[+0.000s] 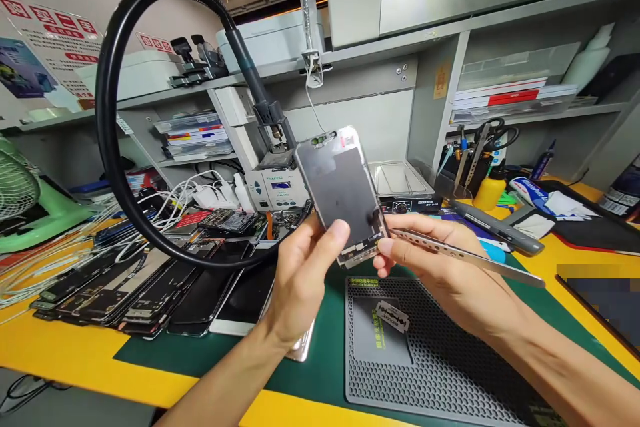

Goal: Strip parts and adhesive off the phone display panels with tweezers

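Note:
My left hand (310,273) is closed on a phone screen assembly (345,187), its thumb pressed on the lower left of the back. The assembly is tilted, with its dark back, silvery edges and small flex parts facing me. My right hand (425,247) is closed around metal tweezers (465,255), whose long perforated handle points to the lower right. Its thumb and fingertips touch the assembly's lower right corner. The tweezers' tips are hard to make out there. Below both hands, a razor blade (393,317) lies on a grey perforated mat (400,377).
Several phone screens (160,293) lie in a row at the left. A thick black hose (107,113) loops above them, from a hot-air station (278,188). A yellow bottle (491,190), scissors (497,137) and a grey tool (497,227) are at the right. A green fan (25,180) stands far left.

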Action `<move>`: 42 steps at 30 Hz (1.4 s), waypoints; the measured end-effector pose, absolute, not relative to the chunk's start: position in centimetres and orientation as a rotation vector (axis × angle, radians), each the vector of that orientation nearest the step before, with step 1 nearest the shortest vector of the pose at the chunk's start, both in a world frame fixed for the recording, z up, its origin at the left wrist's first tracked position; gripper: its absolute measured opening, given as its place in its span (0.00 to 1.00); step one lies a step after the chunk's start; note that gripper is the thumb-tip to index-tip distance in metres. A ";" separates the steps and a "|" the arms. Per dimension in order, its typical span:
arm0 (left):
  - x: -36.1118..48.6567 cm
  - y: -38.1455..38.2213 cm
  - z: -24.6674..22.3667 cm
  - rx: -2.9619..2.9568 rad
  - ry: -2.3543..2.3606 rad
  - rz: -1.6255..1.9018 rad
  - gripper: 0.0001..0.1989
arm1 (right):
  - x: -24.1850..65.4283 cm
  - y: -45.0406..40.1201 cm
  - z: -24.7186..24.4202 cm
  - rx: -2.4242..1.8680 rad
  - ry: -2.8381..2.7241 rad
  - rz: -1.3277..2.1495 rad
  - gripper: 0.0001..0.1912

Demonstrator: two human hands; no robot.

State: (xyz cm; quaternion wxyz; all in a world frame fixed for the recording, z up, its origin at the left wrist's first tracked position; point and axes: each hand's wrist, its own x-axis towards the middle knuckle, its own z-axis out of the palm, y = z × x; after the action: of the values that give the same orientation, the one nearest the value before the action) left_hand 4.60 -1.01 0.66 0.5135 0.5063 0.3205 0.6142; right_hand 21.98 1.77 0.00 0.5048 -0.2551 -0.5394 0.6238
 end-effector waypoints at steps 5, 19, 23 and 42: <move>4.5 -0.8 1.3 1.056 0.674 1.424 0.15 | 21.4 1.6 -0.5 -0.635 -1.374 1.644 0.07; 3.4 -0.5 1.8 1.117 0.821 1.594 0.21 | 23.1 1.5 0.9 -0.734 -1.405 1.489 0.08; 3.3 -0.7 1.8 1.066 0.741 1.562 0.29 | 23.0 1.3 0.8 -0.760 -1.528 1.466 0.08; 3.2 -1.8 2.1 1.114 0.635 1.372 0.33 | 22.0 1.3 0.3 -0.856 -1.565 1.425 0.08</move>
State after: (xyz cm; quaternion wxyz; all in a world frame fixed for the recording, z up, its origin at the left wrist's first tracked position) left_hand 3.23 -1.75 2.13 0.5906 0.4788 0.2727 0.5895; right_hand 22.00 1.35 0.34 0.4160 -0.3410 -0.6234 0.5675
